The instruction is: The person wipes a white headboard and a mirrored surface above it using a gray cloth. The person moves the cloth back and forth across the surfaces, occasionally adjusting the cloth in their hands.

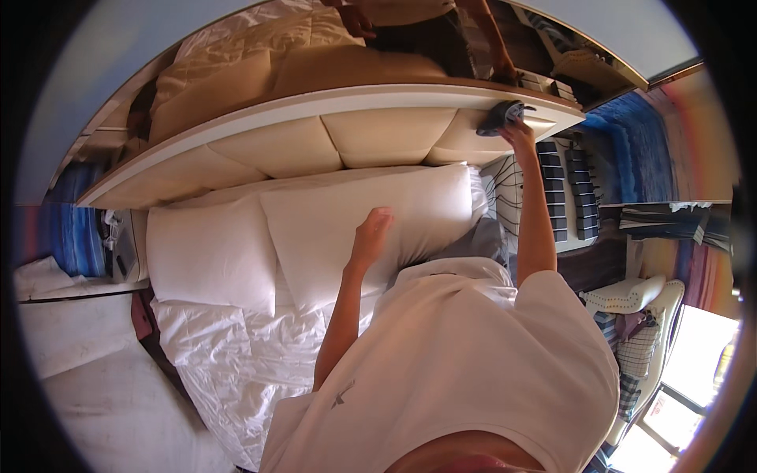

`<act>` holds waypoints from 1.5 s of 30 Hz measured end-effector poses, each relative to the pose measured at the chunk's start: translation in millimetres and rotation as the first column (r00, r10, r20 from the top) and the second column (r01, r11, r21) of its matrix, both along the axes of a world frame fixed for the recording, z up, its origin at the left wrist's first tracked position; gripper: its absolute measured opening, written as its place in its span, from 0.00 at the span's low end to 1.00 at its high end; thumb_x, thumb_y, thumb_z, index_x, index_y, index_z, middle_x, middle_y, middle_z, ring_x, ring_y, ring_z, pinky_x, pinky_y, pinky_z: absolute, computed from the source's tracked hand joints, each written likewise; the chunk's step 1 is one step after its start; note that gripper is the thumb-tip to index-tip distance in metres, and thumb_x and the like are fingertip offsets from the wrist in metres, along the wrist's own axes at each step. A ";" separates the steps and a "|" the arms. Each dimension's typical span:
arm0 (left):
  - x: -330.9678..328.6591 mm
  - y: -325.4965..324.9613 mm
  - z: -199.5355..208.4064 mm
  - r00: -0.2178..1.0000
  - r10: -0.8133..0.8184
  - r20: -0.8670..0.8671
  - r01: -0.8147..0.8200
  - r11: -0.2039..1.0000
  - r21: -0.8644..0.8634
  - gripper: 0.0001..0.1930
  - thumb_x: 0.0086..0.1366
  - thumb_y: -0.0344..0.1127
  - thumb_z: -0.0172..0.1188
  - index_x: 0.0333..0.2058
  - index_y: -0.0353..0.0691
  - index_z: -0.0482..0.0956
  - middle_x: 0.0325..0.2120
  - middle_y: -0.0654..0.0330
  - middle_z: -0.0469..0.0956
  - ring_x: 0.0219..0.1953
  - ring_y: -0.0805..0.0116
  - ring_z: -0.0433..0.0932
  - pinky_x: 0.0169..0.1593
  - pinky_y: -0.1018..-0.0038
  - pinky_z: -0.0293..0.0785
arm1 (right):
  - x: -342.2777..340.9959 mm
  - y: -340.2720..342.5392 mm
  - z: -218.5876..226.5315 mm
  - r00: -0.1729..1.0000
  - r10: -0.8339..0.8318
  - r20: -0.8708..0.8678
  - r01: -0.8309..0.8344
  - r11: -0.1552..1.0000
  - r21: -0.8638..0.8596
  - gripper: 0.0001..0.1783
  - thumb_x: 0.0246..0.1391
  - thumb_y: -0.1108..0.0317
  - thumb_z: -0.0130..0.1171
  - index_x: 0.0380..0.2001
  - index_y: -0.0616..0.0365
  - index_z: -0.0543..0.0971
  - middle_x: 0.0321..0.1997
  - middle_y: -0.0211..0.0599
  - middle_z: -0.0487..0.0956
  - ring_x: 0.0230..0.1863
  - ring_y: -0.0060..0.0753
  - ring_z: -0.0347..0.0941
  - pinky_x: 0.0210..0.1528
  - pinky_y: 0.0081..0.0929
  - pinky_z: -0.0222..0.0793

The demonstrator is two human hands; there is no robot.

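Note:
My right hand (518,134) reaches up to the white ledge (331,102) on top of the padded cream headboard (386,134). It grips a dark cloth (500,118) that lies on the ledge's right end. My left hand (371,232) rests against a large white pillow (339,221) with its fingers loosely apart and nothing in it. A second white pillow (209,256) lies to the left. My white T-shirt fills the lower middle of the view.
A mirror (315,47) above the ledge reflects the bed and a person. A rumpled white duvet (229,355) covers the bed. Several dark small boxes (568,189) sit on a surface at right. A chair with checked clothes (643,331) stands by a bright window.

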State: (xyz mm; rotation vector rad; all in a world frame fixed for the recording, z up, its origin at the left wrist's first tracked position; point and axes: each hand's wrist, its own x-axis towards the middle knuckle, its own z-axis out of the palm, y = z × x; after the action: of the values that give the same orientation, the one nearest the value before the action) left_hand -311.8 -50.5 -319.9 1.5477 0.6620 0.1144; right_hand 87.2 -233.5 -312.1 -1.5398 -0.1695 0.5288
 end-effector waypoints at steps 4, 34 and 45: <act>7.9 8.0 6.4 0.997 0.020 0.081 -0.019 1.000 -0.011 0.14 0.68 0.40 0.47 0.46 0.40 0.72 0.37 0.58 0.78 0.38 0.70 0.75 0.45 0.73 0.70 | -23.2 66.2 -28.6 0.933 0.347 0.093 -0.358 0.922 0.148 0.23 0.50 0.77 0.54 0.52 0.68 0.69 0.38 0.41 0.77 0.39 0.36 0.78 0.47 0.30 0.76; -10.6 21.1 -6.3 0.988 0.151 0.016 -0.149 0.986 -0.071 0.13 0.68 0.41 0.45 0.47 0.44 0.72 0.38 0.61 0.78 0.38 0.72 0.75 0.42 0.74 0.68 | -85.2 155.5 -29.8 0.936 0.351 0.031 -0.352 0.930 0.106 0.09 0.57 0.76 0.52 0.39 0.71 0.76 0.36 0.43 0.79 0.33 0.32 0.79 0.37 0.27 0.79; -59.3 18.3 -3.6 0.952 0.307 -0.019 -0.306 0.952 0.023 0.12 0.67 0.36 0.46 0.46 0.41 0.72 0.35 0.58 0.78 0.35 0.71 0.75 0.41 0.75 0.71 | -172.7 268.2 -51.1 0.709 0.525 0.470 -0.414 0.850 -0.325 0.15 0.43 0.69 0.67 0.38 0.55 0.82 0.26 0.42 0.81 0.26 0.24 0.75 0.30 0.25 0.70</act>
State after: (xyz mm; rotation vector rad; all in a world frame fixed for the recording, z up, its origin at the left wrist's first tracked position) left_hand -371.1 -32.2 -323.5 1.4577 0.9188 0.3388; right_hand -85.5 34.7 -363.3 -1.8202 -1.0137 0.4987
